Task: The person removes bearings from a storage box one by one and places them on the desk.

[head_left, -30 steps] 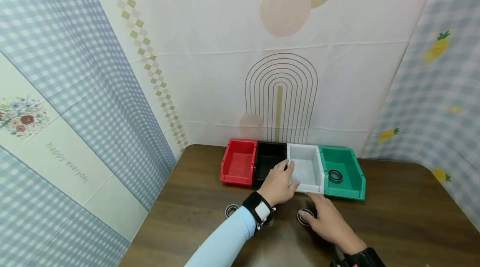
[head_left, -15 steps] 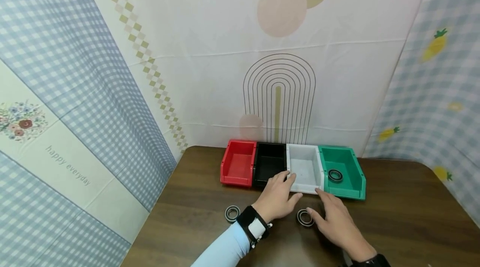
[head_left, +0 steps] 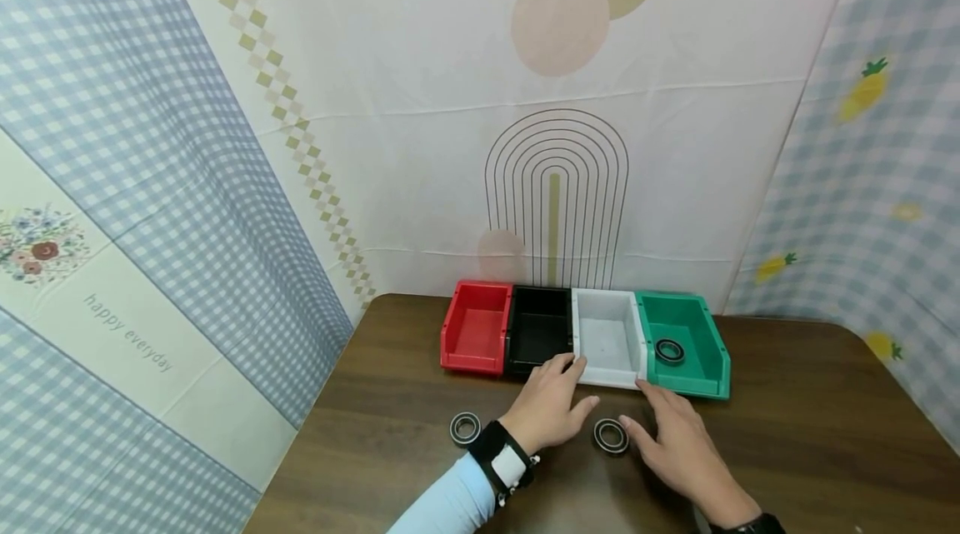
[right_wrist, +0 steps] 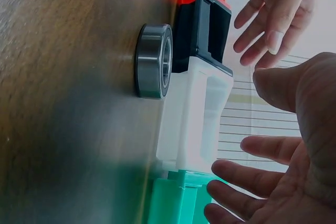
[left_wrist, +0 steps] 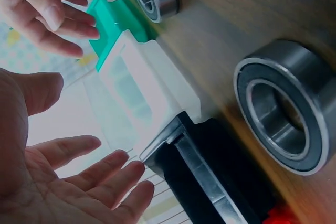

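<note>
My left hand (head_left: 542,405), fingers loosely spread, is over the table in front of the black bin (head_left: 538,326) and white bin (head_left: 609,334). It holds nothing. A ball bearing (head_left: 465,429) lies on the table left of that wrist. My right hand (head_left: 678,446) is also spread and holds nothing, its thumb close beside a second bearing (head_left: 611,436). A third bearing (head_left: 670,351) lies inside the green bin (head_left: 701,371). In the left wrist view a bearing (left_wrist: 283,108) looms large. The right wrist view shows a bearing (right_wrist: 153,61) flat on the table.
A red bin (head_left: 476,326) stands at the left end of the row, against the black one. Behind the bins hangs a pale patterned cloth (head_left: 420,184). The wooden table (head_left: 375,401) spreads out in front, and checked cloth (head_left: 150,101) hangs at the sides.
Both hands have drawn back: the left toward me from the black and white bins, the right rightward and toward me, its thumb now off the bearing. The bearings stay put.
</note>
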The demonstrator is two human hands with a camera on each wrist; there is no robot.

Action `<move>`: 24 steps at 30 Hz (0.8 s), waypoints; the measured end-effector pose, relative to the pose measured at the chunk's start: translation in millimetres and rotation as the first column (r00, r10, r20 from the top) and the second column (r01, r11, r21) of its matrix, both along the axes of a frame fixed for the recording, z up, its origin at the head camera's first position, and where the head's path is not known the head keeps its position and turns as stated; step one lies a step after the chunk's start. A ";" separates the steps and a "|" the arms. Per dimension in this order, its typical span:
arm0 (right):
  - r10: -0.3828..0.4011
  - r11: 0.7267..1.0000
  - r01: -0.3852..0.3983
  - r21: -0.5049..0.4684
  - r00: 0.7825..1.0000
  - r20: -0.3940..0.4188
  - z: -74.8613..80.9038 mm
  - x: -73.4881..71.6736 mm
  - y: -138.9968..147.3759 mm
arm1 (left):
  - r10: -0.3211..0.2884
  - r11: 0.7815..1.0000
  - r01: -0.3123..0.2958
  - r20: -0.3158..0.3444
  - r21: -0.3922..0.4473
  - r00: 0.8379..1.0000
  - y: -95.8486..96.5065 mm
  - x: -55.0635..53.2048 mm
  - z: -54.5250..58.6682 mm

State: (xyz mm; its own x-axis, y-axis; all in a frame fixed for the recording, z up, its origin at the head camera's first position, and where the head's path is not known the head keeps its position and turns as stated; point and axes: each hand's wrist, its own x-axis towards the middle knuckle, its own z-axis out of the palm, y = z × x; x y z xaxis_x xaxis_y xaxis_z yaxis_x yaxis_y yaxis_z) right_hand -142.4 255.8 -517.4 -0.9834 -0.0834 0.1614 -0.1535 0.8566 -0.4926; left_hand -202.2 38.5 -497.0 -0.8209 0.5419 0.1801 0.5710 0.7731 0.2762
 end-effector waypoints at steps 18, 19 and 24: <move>-0.033 0.999 0.033 0.019 0.999 0.020 -3.9 10.2 21.1 | -0.116 0.993 0.108 -0.198 -0.054 0.973 42.5 -9.1 -0.4; -0.034 0.999 0.033 0.017 0.999 0.020 -4.3 11.1 22.9 | -0.121 0.992 0.112 -0.205 -0.054 0.971 46.6 -10.9 0.4; -0.040 0.999 0.040 0.022 0.999 0.016 -6.5 18.2 33.4 | -0.115 0.993 0.111 -0.163 -0.036 0.980 71.8 -22.1 -0.9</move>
